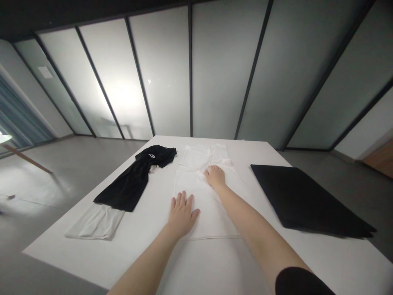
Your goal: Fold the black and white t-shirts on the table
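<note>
On my screen both grips are open and neither is clamped on anything. The left grip (182,214) lies palm down on a white garment (196,205), its left fingers (183,199) fanned well apart and pressing on nothing but the flat cloth. The right grip (215,177) rests palm down higher up on the same garment, near a fold where the fabric bunches slightly, with its right fingers (214,169) closer together but not pinching. The garment lies lengthwise down the middle of a white bench (50,250), between the two dark items, its lower hem (215,237) crossing below the left grip. To the left of it, well clear of both grips, I can see a black garment (130,184) with white lettering near its top end, and a folded white cloth (95,221) at its lower end, touching it. To the right sits a flat black sheet (307,200), apart from the white garment. A black sleeve (303,282) covers the upper right arm. Beyond the bench I can make out a grey floor (61,172) and a wall of frosted glass panels (162,73).
</note>
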The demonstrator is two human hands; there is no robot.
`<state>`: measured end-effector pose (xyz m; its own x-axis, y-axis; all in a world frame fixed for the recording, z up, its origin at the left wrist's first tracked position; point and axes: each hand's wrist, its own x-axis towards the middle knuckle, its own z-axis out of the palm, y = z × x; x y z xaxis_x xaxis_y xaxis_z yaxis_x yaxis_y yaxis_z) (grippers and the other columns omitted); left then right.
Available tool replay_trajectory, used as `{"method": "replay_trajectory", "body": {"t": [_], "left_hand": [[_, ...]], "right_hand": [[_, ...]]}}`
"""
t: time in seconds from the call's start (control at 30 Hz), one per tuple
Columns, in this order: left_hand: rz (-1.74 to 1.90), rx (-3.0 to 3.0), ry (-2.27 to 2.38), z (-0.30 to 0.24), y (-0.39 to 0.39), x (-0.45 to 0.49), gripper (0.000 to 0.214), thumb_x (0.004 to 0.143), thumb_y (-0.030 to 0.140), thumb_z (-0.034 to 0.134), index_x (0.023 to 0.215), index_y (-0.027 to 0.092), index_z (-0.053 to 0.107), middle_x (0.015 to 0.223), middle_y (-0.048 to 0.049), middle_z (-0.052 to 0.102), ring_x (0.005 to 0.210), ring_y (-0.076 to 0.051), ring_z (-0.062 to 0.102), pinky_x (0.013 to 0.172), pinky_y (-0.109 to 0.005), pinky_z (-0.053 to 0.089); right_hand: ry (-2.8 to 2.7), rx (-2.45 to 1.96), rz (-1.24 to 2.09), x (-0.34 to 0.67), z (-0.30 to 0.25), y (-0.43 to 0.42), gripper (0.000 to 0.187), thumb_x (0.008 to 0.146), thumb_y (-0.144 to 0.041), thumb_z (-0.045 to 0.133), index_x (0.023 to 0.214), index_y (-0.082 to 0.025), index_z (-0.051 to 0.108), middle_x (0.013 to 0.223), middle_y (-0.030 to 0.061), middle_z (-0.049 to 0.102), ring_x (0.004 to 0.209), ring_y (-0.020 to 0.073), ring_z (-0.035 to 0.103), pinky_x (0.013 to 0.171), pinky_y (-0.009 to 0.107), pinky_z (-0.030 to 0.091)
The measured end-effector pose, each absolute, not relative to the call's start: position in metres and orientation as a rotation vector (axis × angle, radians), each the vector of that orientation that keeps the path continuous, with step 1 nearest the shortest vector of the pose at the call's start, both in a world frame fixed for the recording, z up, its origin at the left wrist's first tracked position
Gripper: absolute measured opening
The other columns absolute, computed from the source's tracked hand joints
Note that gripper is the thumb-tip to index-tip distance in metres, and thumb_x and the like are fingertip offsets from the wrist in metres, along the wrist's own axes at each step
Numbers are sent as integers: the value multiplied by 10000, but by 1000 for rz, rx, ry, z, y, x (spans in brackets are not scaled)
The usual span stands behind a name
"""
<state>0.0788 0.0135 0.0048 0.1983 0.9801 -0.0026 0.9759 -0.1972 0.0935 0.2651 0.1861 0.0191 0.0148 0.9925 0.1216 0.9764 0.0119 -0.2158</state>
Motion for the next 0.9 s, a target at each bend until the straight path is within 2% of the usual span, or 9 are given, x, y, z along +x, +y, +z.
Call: {"method": "replay_trajectory", "body": {"t": [0.07, 0.17, 0.3, 0.37, 0.47, 0.53, 0.6, 0.73, 0.9], "left_hand": [[131, 2405, 1916, 14, 9, 77, 594, 1090, 528, 365, 1573, 214, 509, 1659, -188, 444, 1520, -379, 419, 1216, -553, 340], [208, 2397, 1902, 29, 6, 74, 523, 1099, 516, 347, 1446, 227, 612, 1438, -163, 632, 1301, -333, 598, 1079, -478, 464], [230, 2281, 1894, 42, 10, 69, 445, 1101, 456, 379, 1359, 211, 646, 1201, -127, 729, 1111, -279, 680, 968, -395, 506], [242, 2273, 1899, 42, 14, 67, 402, 1091, 424, 417, 1326, 211, 664, 1193, -119, 738, 1105, -272, 682, 974, -390, 504], [285, 2324, 1932, 34, 17, 64, 392, 1067, 402, 480, 1365, 210, 648, 1380, -133, 680, 1266, -293, 622, 1057, -417, 477], [281, 2337, 1950, 27, 17, 62, 439, 1060, 405, 493, 1433, 201, 603, 1517, -145, 598, 1392, -313, 544, 1116, -442, 447], [244, 2344, 1959, 23, 16, 62, 472, 1061, 415, 484, 1468, 193, 572, 1578, -152, 546, 1458, -329, 484, 1156, -467, 418], [190, 2342, 1971, 26, 15, 62, 434, 1066, 431, 452, 1402, 206, 609, 1502, -149, 591, 1362, -327, 546, 1100, -464, 454], [140, 2269, 2043, 35, 18, 59, 386, 1060, 445, 451, 1277, 209, 666, 1288, -144, 659, 1198, -328, 600, 980, -449, 494]], "right_hand": [[-2042, -2052, 82, 269, 19, 174, 492, 1087, -370, 372, 1447, -144, 620, 1491, 192, 594, 1374, 300, 506, 1160, 388, 307], [-2049, -2048, 75, 276, 20, 157, 488, 1074, -376, 407, 1466, -174, 615, 1543, 174, 565, 1396, 294, 503, 1169, 379, 307], [-2093, -2035, 105, 280, 19, 131, 496, 1065, -389, 420, 1492, -213, 602, 1610, 150, 516, 1465, 295, 465, 1205, 410, 285], [-2118, -2044, 131, 279, 16, 113, 553, 1054, -425, 448, 1561, -222, 535, 1662, 157, 454, 1524, 335, 402, 1237, 478, 237], [-2150, -2084, 197, 279, 9, 83, 722, 1039, -496, 484, 1690, -229, 324, 1748, 196, 281, 1601, 425, 244, 1256, 594, 129], [-2168, -2101, 262, 282, 6, 65, 774, 1042, -525, 474, 1718, -238, 232, 1771, 209, 197, 1617, 445, 185, 1255, 617, 101], [-2177, -2114, 337, 291, 4, 51, 775, 1050, -530, 450, 1724, -236, 206, 1774, 209, 184, 1622, 434, 185, 1259, 607, 117], [-2170, -2147, 464, 316, 2, 32, 797, 1045, -512, 436, 1729, -198, 175, 1774, 214, 182, 1638, 389, 164, 1276, 557, 150], [-2223, -2172, 529, 340, -3, -1, 846, 1008, -503, 491, 1736, -240, 148, 1796, 182, 83, 1648, 405, 53, 1282, 606, 119]]}}
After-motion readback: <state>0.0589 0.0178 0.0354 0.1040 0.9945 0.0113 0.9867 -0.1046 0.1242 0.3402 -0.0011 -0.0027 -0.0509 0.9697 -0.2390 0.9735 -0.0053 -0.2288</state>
